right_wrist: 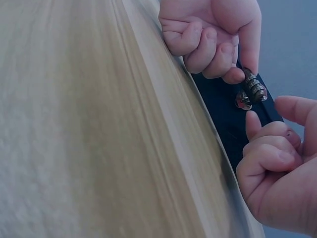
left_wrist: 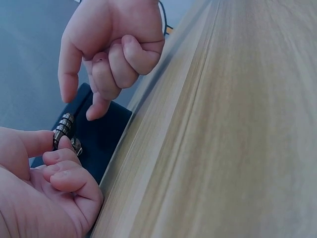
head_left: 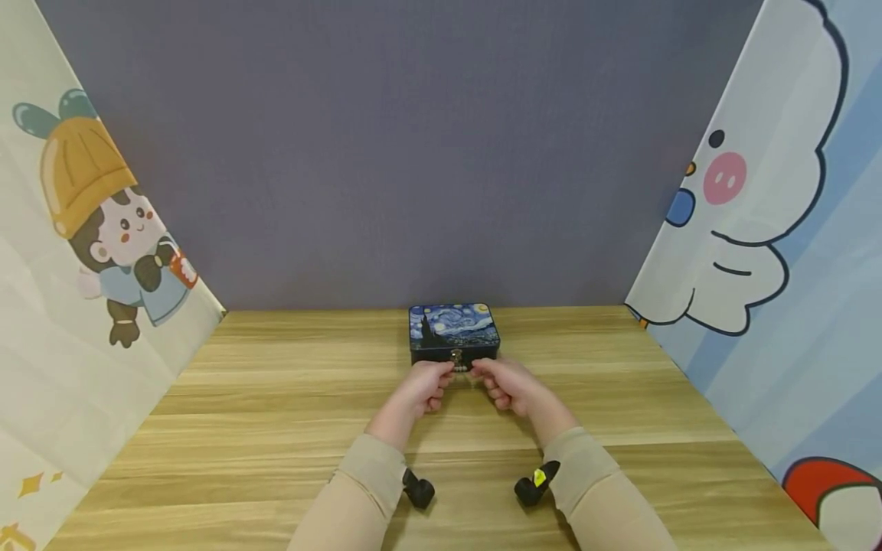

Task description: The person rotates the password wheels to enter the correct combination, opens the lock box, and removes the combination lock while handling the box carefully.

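A box (head_left: 453, 327) with a swirling blue night-sky picture on its lid stands closed at the back of the table. On its dark front is a metal latch (head_left: 456, 354), where a small combination padlock (left_wrist: 63, 126) with several dial rings hangs. My left hand (head_left: 426, 383) pinches one end of this padlock between thumb and index finger. At the padlock's other end, my right hand (right_wrist: 282, 163) holds its thumb and index finger apart, with a gap to the metal. Its remaining fingers are bent toward the palm.
The wood-grain table (head_left: 296, 428) meets a grey panel (head_left: 413, 153) just behind the box. Printed cartoon sheets flank it at left (head_left: 41, 306) and right (head_left: 751, 252). A black device (head_left: 418, 490) is strapped to each wrist.
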`<state>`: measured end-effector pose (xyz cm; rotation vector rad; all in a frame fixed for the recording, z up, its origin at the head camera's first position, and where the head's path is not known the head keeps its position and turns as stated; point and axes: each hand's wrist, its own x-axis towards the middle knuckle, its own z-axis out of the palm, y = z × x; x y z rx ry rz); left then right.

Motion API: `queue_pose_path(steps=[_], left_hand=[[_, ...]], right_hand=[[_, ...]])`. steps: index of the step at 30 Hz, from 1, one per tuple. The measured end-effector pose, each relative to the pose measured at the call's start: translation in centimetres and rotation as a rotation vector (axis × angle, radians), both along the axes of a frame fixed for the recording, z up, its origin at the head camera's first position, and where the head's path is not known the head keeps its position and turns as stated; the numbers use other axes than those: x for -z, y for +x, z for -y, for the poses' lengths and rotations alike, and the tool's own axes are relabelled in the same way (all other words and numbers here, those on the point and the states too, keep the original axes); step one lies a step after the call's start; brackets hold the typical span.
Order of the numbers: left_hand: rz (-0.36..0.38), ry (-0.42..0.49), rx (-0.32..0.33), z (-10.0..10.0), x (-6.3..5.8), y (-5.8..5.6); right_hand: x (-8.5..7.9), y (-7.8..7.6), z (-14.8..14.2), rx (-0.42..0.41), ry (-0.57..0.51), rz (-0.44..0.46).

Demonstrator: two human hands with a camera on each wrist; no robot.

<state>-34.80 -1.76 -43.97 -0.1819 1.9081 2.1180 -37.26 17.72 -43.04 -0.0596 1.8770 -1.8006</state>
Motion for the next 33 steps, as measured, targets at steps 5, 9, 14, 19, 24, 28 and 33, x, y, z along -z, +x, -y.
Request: queue_pose_path(steps=[5, 9, 14, 19, 24, 28, 33], left_hand=[[0.006, 0.002, 0.005, 0.1, 0.1, -0.1], [0.013, 0.005, 0.011, 0.1, 0.1, -0.2], [0.022, 0.006, 0.011, 0.2, 0.1, -0.2], [0.017, 0.000, 0.003, 0.2, 0.1, -0.3], [0.011, -0.003, 0.002, 0.2, 0.1, -0.3], [0.013, 0.000, 0.009, 0.2, 0.0, -0.2], [0.009, 0.001, 0.008, 0.2, 0.0, -0.2]], right_hand=[[-0.1, -0.1, -0.1, -0.007, 0.025, -0.013], [-0.1, -0.1, 0.0, -0.014, 0.038, -0.034], [-0.1, 0.0, 0.3, -0.028, 0.072, -0.061], [0.0, 0.0, 0.7, -0.039, 0.119, -0.095], [0.1, 0.1, 1.1, -0.023, 0.112, -0.086], [0.0, 0.1, 1.3, -0.002, 0.075, -0.061], [0.1, -0.1, 1.6, 0.016, 0.011, -0.023]])
